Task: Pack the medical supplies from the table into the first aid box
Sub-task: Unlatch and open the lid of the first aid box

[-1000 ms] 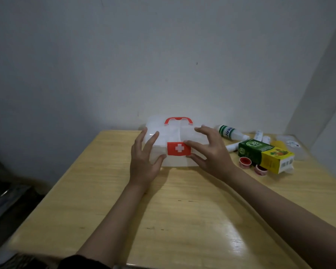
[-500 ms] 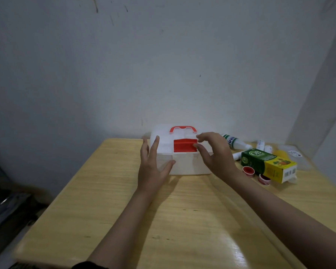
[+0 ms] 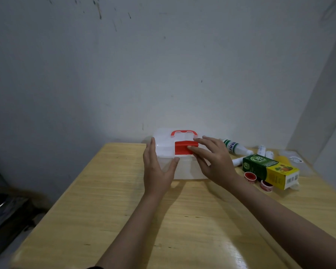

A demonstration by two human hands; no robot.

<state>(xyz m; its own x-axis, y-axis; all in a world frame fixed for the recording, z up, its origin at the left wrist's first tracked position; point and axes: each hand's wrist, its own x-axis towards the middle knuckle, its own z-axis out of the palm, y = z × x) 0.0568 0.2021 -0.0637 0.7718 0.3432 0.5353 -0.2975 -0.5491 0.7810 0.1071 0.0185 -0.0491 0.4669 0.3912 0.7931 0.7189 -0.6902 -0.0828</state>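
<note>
plain grey wall, wooden table, and the first aid box at the far edge, lid not yet open.
left hand lies flat and spread against the box's left front, thumb on the front wall, steadying it; right hand has its fingers extended, fingertips on the red latch, which looks flipped up. the step seems to be unlatching, so the sensible way is to hold the base down with the left while the right lifts the lid by its front edge, slowly, since the light translucent box could slide toward the wall. supplies wait well to the right: a green and yellow carton reading "ob herbal", a white bottle whose blue lettering is too blurred to read, and two small red-capped pots just in front of the carton.
</note>
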